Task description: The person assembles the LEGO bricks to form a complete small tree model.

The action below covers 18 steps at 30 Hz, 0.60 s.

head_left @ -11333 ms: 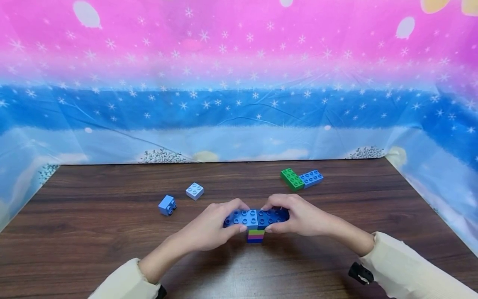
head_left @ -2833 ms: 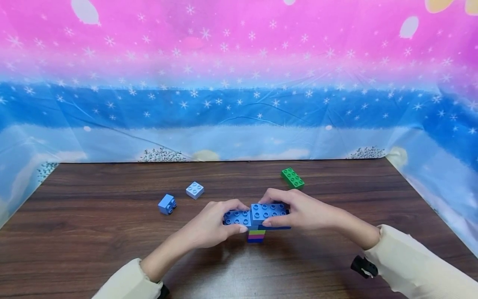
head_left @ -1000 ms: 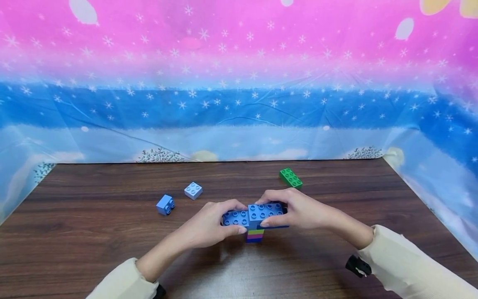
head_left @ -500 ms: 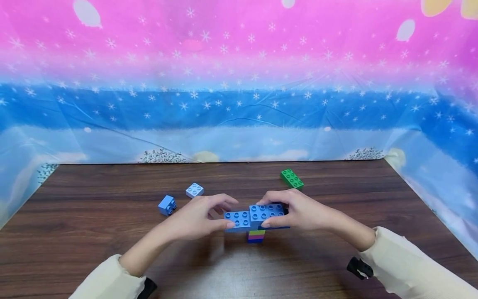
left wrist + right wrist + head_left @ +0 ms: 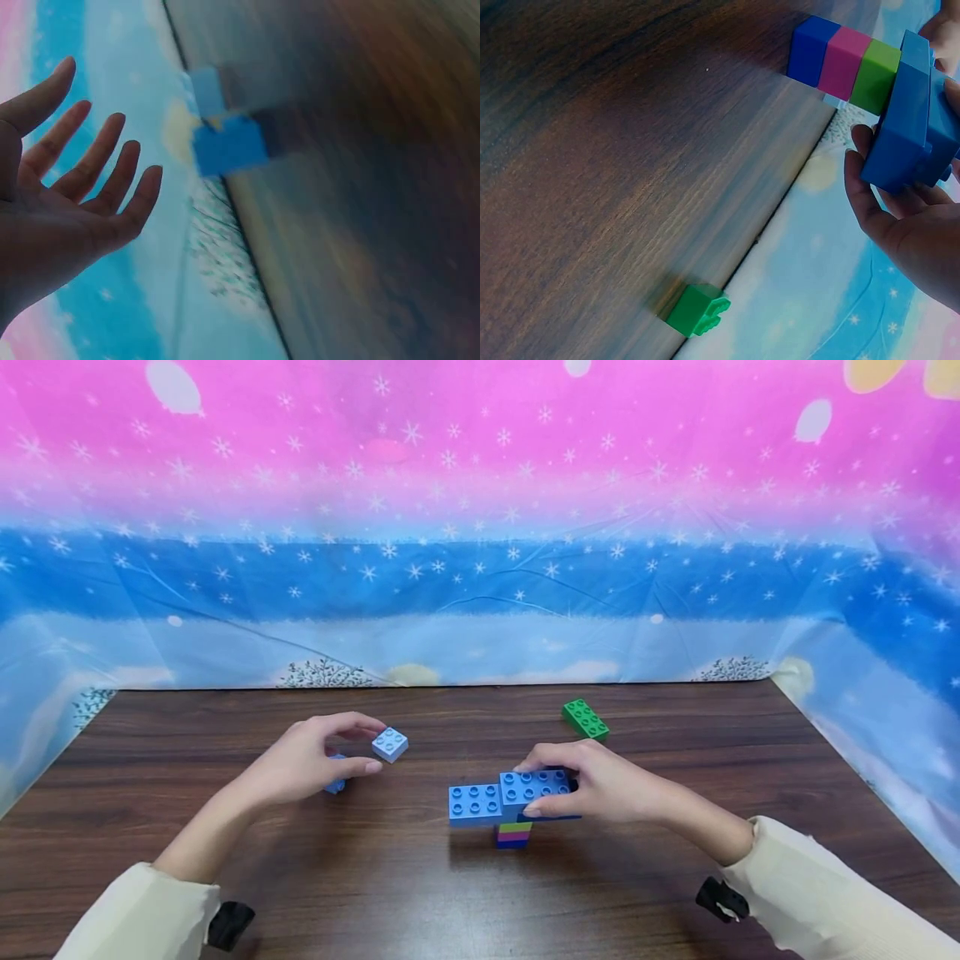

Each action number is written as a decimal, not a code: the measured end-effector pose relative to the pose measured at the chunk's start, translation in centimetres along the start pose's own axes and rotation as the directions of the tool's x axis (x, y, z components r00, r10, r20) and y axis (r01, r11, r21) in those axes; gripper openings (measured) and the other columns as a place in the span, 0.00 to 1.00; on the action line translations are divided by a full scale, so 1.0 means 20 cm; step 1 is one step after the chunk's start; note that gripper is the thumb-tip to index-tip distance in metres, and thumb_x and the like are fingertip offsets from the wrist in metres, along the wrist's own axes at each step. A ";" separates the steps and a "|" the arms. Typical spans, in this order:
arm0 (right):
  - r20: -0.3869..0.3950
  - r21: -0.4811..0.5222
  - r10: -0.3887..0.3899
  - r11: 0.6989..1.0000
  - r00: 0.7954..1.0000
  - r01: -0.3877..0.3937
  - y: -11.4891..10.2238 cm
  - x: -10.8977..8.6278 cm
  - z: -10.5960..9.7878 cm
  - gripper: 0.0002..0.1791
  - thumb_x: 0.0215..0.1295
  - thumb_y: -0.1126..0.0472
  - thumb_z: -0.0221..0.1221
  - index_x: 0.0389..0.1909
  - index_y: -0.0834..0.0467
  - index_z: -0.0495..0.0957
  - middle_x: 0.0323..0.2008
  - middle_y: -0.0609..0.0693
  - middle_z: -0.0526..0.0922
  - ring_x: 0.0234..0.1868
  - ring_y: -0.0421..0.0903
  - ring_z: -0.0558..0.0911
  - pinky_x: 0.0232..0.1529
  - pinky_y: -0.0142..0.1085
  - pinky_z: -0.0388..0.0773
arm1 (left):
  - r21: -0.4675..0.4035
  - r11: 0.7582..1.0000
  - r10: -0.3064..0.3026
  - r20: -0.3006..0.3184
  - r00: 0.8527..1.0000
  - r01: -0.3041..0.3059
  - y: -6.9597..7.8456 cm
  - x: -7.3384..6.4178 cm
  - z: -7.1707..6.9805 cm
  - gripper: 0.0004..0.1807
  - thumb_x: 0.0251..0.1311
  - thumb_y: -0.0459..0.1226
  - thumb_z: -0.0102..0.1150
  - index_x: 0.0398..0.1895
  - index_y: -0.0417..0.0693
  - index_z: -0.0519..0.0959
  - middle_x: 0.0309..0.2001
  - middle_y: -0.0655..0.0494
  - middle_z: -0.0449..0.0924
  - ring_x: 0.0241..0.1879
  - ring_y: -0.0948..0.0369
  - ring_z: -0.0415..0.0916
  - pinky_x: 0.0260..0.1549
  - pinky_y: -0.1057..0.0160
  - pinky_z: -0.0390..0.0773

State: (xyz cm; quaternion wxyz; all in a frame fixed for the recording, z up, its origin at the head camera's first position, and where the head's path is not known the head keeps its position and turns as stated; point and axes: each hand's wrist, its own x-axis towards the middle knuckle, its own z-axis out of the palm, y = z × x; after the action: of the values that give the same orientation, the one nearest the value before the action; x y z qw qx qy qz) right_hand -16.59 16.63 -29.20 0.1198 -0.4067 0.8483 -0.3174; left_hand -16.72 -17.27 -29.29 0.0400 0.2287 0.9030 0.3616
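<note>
While empty, spread left hand half-hides blue brick, right hand grips stack.

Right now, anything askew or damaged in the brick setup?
One thing: the small blue brick, partly hidden behind the left hand in the head view, lies on its side, studs facing sideways; the light-blue brick nearby sits studs up. No visible damage.

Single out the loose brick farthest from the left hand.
The green rectangular plastic brick; the pale blue square plastic brick and partly hidden blue plastic brick lie near the left hand.
</note>
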 end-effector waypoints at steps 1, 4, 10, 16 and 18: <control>0.000 -0.002 -0.002 1.000 1.000 0.002 0.00 0.00 0.00 0.18 0.59 0.49 0.59 0.48 0.52 0.75 0.42 0.44 0.79 0.34 0.38 0.75 0.33 0.33 0.73 | -0.001 1.000 -0.021 -0.003 1.000 0.021 -0.02 -0.01 -0.01 0.23 0.54 0.42 0.63 0.53 0.44 0.74 0.51 0.47 0.76 0.53 0.48 0.70 0.47 0.48 0.71; -0.001 -0.003 -0.004 1.000 1.000 0.004 0.00 0.00 0.00 0.18 0.59 0.49 0.59 0.48 0.52 0.75 0.41 0.44 0.79 0.34 0.38 0.75 0.33 0.33 0.73 | 0.012 1.000 -0.022 0.020 1.000 0.022 -0.09 -0.02 -0.03 0.26 0.53 0.43 0.64 0.54 0.43 0.73 0.53 0.46 0.73 0.55 0.47 0.68 0.48 0.47 0.70; -0.002 -0.006 -0.009 1.000 1.000 0.009 0.01 0.00 0.01 0.18 0.59 0.49 0.59 0.48 0.52 0.75 0.41 0.44 0.79 0.34 0.38 0.75 0.33 0.34 0.74 | 0.074 0.997 -0.038 0.057 0.998 0.033 -0.17 -0.04 -0.04 0.28 0.50 0.40 0.67 0.55 0.43 0.73 0.55 0.42 0.69 0.55 0.44 0.65 0.46 0.46 0.70; -0.003 -0.009 -0.006 1.000 1.000 0.006 0.00 0.00 0.00 0.18 0.59 0.49 0.60 0.48 0.52 0.75 0.41 0.44 0.79 0.33 0.38 0.75 0.33 0.33 0.73 | 0.129 0.991 -0.059 0.094 0.994 0.047 -0.23 -0.05 -0.02 0.30 0.46 0.38 0.69 0.55 0.44 0.73 0.56 0.39 0.66 0.54 0.42 0.65 0.47 0.43 0.67; -0.003 -0.008 -0.010 1.000 1.000 0.010 0.00 0.00 0.00 0.18 0.59 0.50 0.59 0.48 0.52 0.75 0.40 0.44 0.79 0.33 0.38 0.75 0.32 0.32 0.73 | 0.143 0.988 -0.066 0.102 0.993 0.051 -0.25 -0.04 -0.01 0.29 0.47 0.37 0.69 0.55 0.44 0.73 0.55 0.38 0.66 0.52 0.42 0.66 0.46 0.44 0.68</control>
State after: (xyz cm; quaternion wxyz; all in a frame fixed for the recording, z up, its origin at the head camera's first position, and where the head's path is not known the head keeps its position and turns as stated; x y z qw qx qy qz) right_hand -16.62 16.59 -29.27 0.1152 -0.4111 0.8477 -0.3150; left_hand -17.88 -20.91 -32.56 0.0826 0.2233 0.9290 0.2834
